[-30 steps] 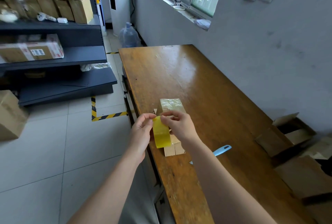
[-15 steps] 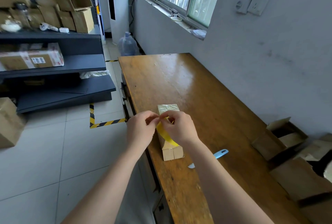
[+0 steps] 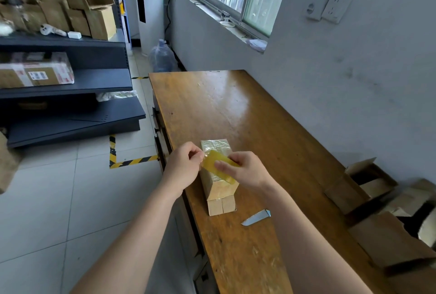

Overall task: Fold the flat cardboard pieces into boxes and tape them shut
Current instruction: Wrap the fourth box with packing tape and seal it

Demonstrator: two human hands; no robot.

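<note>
While reaching over the bench (image 3: 236, 105), pinching one end of a yellow tape strip (image 3: 218, 168) with the left grip (image 3: 182, 168), thumb and fingertips closing tight on it. Holding the rest of the same strip with the right grip (image 3: 247, 171), thumb pressing on top, fingers curling behind. Stretching the strip slantwise between the two grips, its lower end appearing to meet the top of the cardboard box (image 3: 219, 197).

Working directly above that box, lying lengthwise on the bench beneath both grips, close to the bench edge on the left grip's side. Showing glossy tape already covering the box end beyond the grips, and bare cardboard flaps meeting at the end nearer than the grips.

Noting a small blade (image 3: 256, 217) lying flat on the bench, nearer than the right grip and apart from the box.

Listing loose cardboard pieces (image 3: 389, 241) and open boxes (image 3: 368, 180) well out past the right grip, by the wall. Listing dark shelving (image 3: 70, 81) carrying cartons well off past the left grip, across the tiled floor (image 3: 59, 199). Listing a large water bottle (image 3: 162, 57) standing on the floor far beyond both grips.
</note>
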